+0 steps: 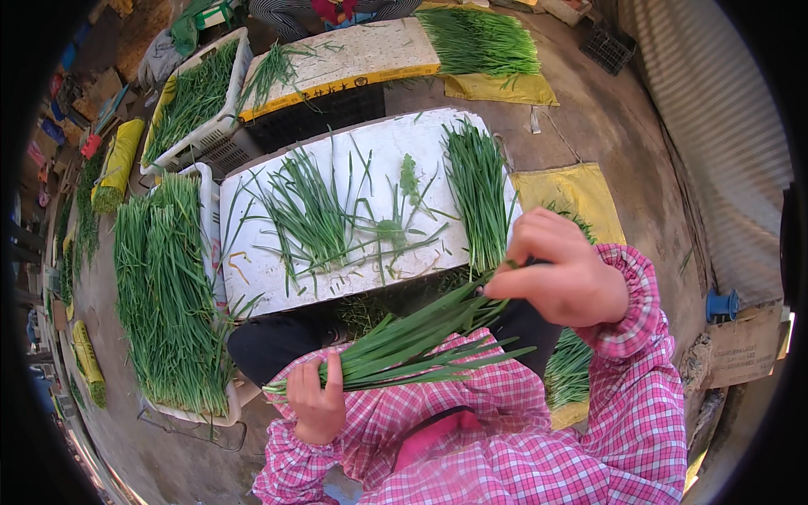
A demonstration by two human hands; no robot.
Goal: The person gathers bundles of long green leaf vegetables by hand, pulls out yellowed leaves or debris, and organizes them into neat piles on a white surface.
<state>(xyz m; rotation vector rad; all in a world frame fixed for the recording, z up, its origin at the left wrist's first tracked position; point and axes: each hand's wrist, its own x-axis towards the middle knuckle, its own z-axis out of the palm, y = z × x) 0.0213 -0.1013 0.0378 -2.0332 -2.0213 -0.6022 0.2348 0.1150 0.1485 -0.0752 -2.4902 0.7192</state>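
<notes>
My left hand point(317, 392) grips a bunch of Chinese chives point(404, 353) near its pale stem ends, above my lap. The leaves fan out to the right. At their far end my right hand point(555, 271) is raised, with thumb and fingers pinched on leaf tips, partly hidden by the fingers. Before me stands a white board point(372, 158). On it lie a loose pile of chives point(306, 214) at the left, a neat chive bundle point(478, 189) at the right, and a leafy weed point(409, 178) among stray leaves between them.
A crate heaped with chives point(167, 297) stands at my left, another chive-filled crate point(196, 95) behind it. Across is a second board point(353, 57), with a person seated beyond. Yellow sacking point(568, 189) and more chives point(567, 369) lie at my right.
</notes>
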